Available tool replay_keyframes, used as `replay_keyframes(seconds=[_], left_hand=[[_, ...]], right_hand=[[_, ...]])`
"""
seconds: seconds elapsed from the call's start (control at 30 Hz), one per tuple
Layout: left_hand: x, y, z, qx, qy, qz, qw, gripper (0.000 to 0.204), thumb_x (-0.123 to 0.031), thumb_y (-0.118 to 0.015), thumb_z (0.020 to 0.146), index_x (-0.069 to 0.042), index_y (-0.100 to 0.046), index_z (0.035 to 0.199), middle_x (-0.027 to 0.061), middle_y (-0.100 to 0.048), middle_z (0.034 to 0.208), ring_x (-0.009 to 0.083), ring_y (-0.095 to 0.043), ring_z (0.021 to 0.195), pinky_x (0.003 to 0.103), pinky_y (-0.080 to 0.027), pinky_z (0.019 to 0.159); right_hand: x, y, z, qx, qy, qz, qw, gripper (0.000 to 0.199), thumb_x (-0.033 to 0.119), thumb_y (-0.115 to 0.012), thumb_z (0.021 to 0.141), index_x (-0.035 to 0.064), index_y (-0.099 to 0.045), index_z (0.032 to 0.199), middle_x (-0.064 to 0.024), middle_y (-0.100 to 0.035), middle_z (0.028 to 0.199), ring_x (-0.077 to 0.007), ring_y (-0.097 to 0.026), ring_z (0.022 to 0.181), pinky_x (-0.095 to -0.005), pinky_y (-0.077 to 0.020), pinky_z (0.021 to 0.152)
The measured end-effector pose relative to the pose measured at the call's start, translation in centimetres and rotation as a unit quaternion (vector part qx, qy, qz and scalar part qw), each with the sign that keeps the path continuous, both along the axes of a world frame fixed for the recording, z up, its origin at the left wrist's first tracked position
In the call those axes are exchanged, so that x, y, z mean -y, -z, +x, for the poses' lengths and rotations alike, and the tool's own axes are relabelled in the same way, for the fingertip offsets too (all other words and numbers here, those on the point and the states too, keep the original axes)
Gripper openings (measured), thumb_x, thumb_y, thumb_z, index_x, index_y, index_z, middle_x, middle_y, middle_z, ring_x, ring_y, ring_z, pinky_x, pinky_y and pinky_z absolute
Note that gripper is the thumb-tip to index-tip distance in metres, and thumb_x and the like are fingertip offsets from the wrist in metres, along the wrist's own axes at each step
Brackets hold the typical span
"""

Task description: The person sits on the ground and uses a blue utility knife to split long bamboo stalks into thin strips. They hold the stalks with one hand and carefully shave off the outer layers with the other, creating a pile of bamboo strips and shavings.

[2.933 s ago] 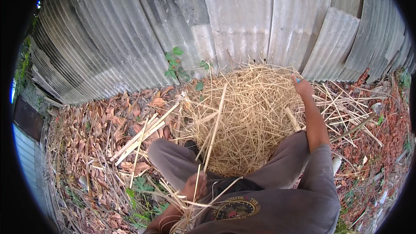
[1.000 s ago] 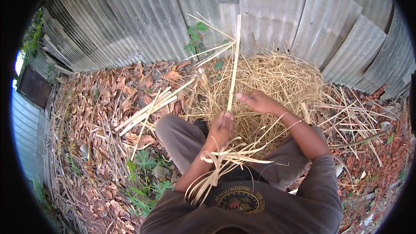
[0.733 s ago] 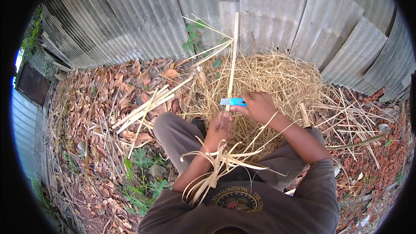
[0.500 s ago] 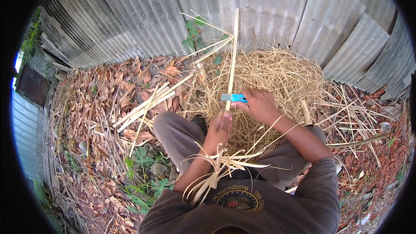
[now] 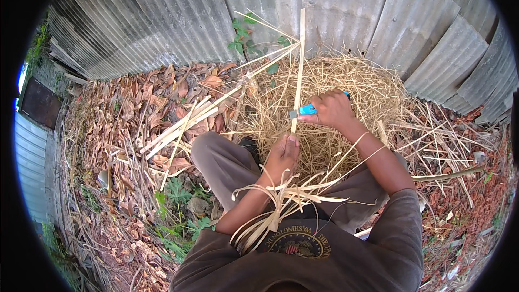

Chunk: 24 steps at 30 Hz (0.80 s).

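Gold lettering around emblem on dark shirt

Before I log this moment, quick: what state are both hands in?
Left hand: closed, holding a bamboo-like strip.
Right hand: closed, holding a blue utility knife, its blade across the strip.

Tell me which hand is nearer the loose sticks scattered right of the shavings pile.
Right. The right hand, holding a blue cutter, is left of the loose sticks, over the shavings pile; the left hand, holding a pale strip, is farther left.
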<state>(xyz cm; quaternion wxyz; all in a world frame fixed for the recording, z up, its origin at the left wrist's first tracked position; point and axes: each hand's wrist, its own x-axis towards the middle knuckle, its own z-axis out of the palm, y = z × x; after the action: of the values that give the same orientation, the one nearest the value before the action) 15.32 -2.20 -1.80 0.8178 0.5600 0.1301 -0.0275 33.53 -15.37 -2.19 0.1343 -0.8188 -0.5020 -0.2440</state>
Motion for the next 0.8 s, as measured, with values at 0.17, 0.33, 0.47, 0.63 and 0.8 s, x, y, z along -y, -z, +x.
replay_keyframes(seconds=[0.17, 0.33, 0.47, 0.63, 0.8], left_hand=[[-0.6, 2.5, 0.2, -0.004, 0.002, 0.119, 0.993, 0.036, -0.036, -0.035, 0.104, -0.008, -0.046, 0.085, -0.0035, -0.036, 0.063, 0.0062, -0.036, 0.056, 0.024, -0.032, 0.051], [0.0, 1.3, 0.5, -0.006, -0.017, 0.105, 0.994, 0.032, -0.035, -0.037, 0.104, -0.009, -0.046, 0.088, -0.0038, -0.037, 0.062, 0.0058, -0.036, 0.053, 0.023, -0.032, 0.049], [0.0, 0.4, -0.3, -0.014, -0.021, 0.052, 0.998, 0.027, -0.031, -0.038, 0.104, -0.01, -0.045, 0.09, -0.0044, -0.038, 0.06, 0.0056, -0.034, 0.049, 0.023, -0.03, 0.045], [-0.3, 0.7, -0.4, 0.036, -0.034, 0.112, 0.992, 0.024, -0.028, -0.037, 0.103, -0.01, -0.045, 0.089, -0.0037, -0.038, 0.057, 0.0055, -0.034, 0.044, 0.023, -0.028, 0.039], [0.3, -1.6, -1.0, -0.013, -0.017, 0.118, 0.993, 0.024, -0.024, -0.037, 0.104, -0.008, -0.045, 0.088, -0.0052, -0.036, 0.06, 0.0034, -0.033, 0.05, 0.022, -0.029, 0.045]], right_hand=[[-0.2, 3.1, 2.0, 0.033, -0.046, -0.004, 0.998, 0.069, 0.078, -0.05, 0.074, 0.0104, -0.06, 0.065, -0.0061, -0.054, 0.05, -0.0228, -0.058, 0.045, -0.0355, -0.0447, 0.047], [-0.5, 3.1, 2.3, 0.001, -0.058, -0.005, 0.998, 0.072, 0.079, -0.046, 0.077, 0.0102, -0.062, 0.066, -0.0071, -0.055, 0.05, -0.0235, -0.058, 0.045, -0.0362, -0.0444, 0.045], [-0.7, 2.3, -0.6, -0.135, 0.023, -0.056, 0.989, 0.07, 0.074, -0.044, 0.083, 0.0085, -0.063, 0.068, -0.0104, -0.057, 0.053, -0.028, -0.059, 0.048, -0.0403, -0.0463, 0.049], [-0.9, 1.5, -3.2, -0.442, 0.026, 0.004, 0.896, 0.063, 0.059, -0.043, 0.093, 0.0027, -0.064, 0.074, -0.0171, -0.057, 0.057, -0.0373, -0.057, 0.053, -0.0465, -0.0467, 0.053], [0.3, -0.5, -3.0, -0.099, 0.034, 0.024, 0.994, 0.064, 0.067, -0.05, 0.084, 0.0054, -0.059, 0.069, -0.0117, -0.057, 0.056, -0.0268, -0.057, 0.049, -0.0377, -0.0456, 0.049]])
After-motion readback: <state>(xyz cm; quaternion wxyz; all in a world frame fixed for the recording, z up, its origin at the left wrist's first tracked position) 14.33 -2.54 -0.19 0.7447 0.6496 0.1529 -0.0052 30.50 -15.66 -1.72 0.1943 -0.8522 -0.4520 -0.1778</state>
